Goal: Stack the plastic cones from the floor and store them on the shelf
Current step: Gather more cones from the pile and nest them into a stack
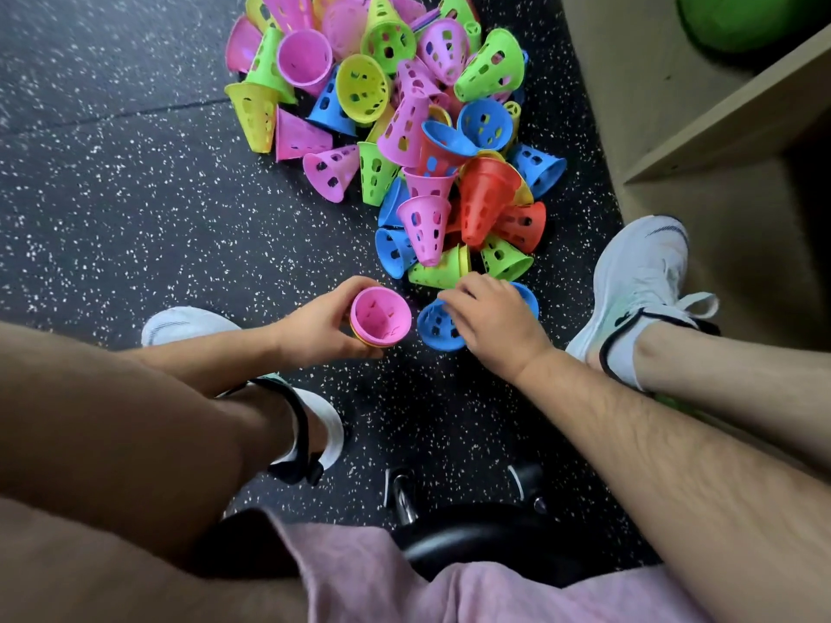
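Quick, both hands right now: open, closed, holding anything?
Left hand: closed, grip around the pink cone stack.
Right hand: closed, fingers curled over a blue cone at the pile's near edge.

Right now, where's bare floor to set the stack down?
Bare floor left of the cone pile, beyond the left hand holding the stack. Narrow strip between pile and shelf. Crowded ahead of the right hand, gripping a blue cone.

Even soft light, mild blur, wide-angle bending at edges.
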A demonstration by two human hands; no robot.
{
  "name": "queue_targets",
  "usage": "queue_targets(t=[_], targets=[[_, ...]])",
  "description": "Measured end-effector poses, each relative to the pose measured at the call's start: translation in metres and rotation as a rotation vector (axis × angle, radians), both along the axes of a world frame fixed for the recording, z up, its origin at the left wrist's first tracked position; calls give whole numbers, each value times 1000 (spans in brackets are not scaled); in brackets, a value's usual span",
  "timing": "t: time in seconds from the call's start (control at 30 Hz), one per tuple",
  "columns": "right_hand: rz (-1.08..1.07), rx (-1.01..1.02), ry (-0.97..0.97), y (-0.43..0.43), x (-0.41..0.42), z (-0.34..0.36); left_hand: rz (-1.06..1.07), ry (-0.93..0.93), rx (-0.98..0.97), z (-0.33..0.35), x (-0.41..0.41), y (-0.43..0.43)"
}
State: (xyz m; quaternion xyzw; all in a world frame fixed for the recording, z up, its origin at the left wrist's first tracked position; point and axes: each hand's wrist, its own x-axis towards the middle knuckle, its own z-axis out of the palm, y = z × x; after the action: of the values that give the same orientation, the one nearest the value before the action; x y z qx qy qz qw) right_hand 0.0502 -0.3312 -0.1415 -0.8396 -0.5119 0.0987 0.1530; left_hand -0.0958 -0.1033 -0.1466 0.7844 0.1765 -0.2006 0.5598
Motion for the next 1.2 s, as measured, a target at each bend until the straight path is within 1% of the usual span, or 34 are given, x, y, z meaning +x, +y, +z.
queue_targets(t=[0.17,0.27,0.37,0.43,0.5,0.6,0.63,0.7,0.73,0.8,0.9,1.07,1.2], targets=[[-277,179,225,19,9,24,1,-7,39,-2,1,2],[-308,213,354,33,7,32,0,-18,38,-2,1,3],[-266,126,464,44,-1,33,8,-46,20,1,5,1],[-203,60,455,45,-6,31,21,-67,0,5,10,-2],[-173,59,401,39,-8,32,4,-78,-5,8,15,-6],[-266,146,220,14,-1,36,-61,-73,-5,10,25,-14],[-302,136,141,0,3,36,-81,-68,-3,9,28,-17],[-325,22,17,-32,10,33,-114,-62,-8,9,36,-25],[-322,-59,-10,-47,12,31,-129,-60,-12,10,40,-29],[-313,-178,4,-67,16,25,-158,-58,-13,11,48,-35],[-342,-259,106,-68,20,24,-173,-51,-22,11,54,-40],[-361,-277,180,-48,16,18,-168,-44,-26,8,56,-43],[-418,-229,234,-41,18,16,-169,-28,-30,5,55,-44]])
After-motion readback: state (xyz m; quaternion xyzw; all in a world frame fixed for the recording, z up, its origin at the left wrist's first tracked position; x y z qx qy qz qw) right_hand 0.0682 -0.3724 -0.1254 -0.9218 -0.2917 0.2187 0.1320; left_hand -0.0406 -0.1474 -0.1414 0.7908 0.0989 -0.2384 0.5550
